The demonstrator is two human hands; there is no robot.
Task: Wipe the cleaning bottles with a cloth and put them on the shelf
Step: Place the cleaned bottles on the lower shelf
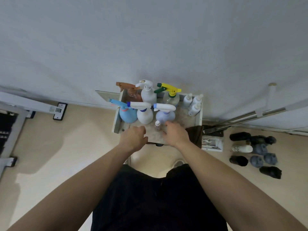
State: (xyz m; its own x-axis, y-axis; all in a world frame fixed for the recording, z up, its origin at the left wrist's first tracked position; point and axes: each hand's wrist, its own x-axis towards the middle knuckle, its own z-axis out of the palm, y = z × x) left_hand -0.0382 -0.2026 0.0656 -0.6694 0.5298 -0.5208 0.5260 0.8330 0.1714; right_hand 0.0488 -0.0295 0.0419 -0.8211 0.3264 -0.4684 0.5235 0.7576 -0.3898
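Cleaning bottles (145,114) crowd the shelf (184,116) against the wall, just beyond both hands. Left hand (133,137) sits curled at the front edge, holding nothing; right hand (175,133) lies slack beside a small bottle (157,125), brown cloth (195,134) at its wrist

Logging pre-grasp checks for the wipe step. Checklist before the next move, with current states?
1. Cloth in hand: not ok. The brown cloth hangs at the shelf's right front corner; neither hand holds it.
2. Right hand free: ok, fingers fairly straight, reaching toward the lilac spray bottle.
3. Left hand free: cannot tell, fingers curled under.
4. Small bottle upright: ok, but it stands between the hands and could be knocked.
5. Room on the shelf: ok, bare patch at right.
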